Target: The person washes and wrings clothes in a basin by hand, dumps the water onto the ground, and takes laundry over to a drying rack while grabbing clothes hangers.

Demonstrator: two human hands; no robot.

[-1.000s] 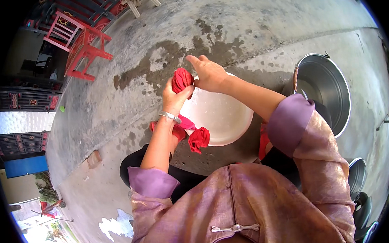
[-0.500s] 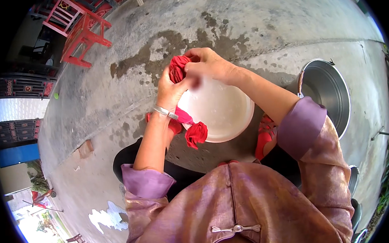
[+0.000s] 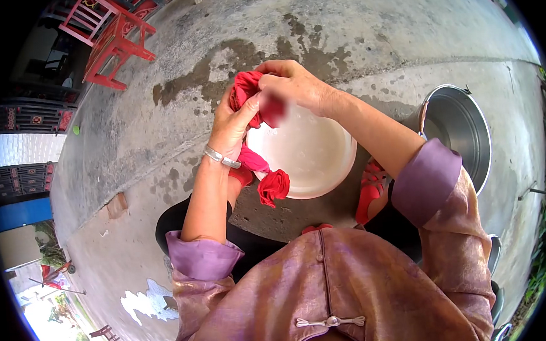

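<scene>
With both forearms angled inward, I hold a bunched red cloth [image 3: 245, 87] at the basin's far-left edge, left hand [image 3: 228, 127] gripping from the left, right hand [image 3: 301, 87] pinching from the right. Below sits the white basin [image 3: 312, 159], red fabric [image 3: 274, 187] over its near-left rim.

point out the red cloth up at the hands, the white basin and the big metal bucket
Red cloth [image 3: 245, 90]: head view, on its bunched upper part.
White basin [image 3: 335, 169]: head view, on its inner wall, lower right.
Metal bucket [image 3: 473, 138]: head view, on its inner wall, right side.
</scene>
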